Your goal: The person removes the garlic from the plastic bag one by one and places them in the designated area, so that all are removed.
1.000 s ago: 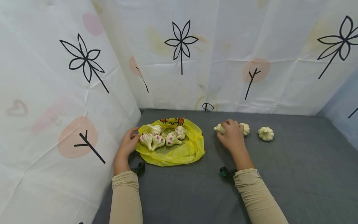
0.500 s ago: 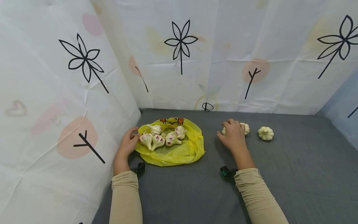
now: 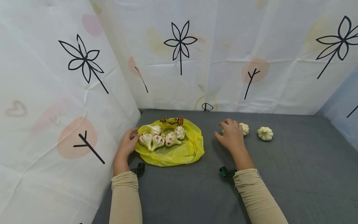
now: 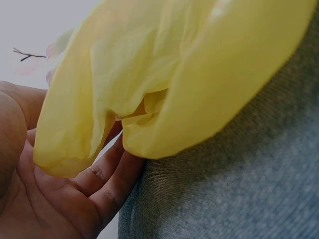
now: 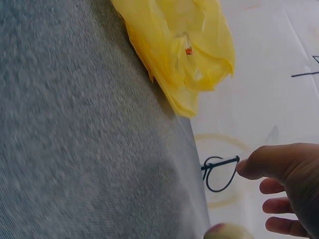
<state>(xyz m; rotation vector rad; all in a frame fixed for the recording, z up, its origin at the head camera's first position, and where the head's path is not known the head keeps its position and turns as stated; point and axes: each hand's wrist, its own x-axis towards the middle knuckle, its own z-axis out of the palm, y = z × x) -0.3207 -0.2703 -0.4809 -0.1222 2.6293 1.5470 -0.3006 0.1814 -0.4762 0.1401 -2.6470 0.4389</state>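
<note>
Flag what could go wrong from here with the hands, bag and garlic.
1. The right hand partly hides a garlic bulb in the head view; grasping it could knock the neighbouring bulb.
2. The left hand is at the edge of the thin yellow bag; a tug might roll the bulbs inside.

Head view: set above and behind the sleeves (image 3: 126, 196), aimed forward and down, well apart; the left hand (image 3: 128, 144) is framed at 8 o'clock, the right hand (image 3: 230, 133) at 4.
Left wrist view: held close; filled toward 12 by the yellow bag (image 4: 164, 74).
Right wrist view: set low, rolled sideways, aimed past the right hand at the printed cloth (image 5: 259, 99), toward 2.
Shared, head and right wrist: the yellow bag, the looped drawing (image 3: 207, 107).
</note>
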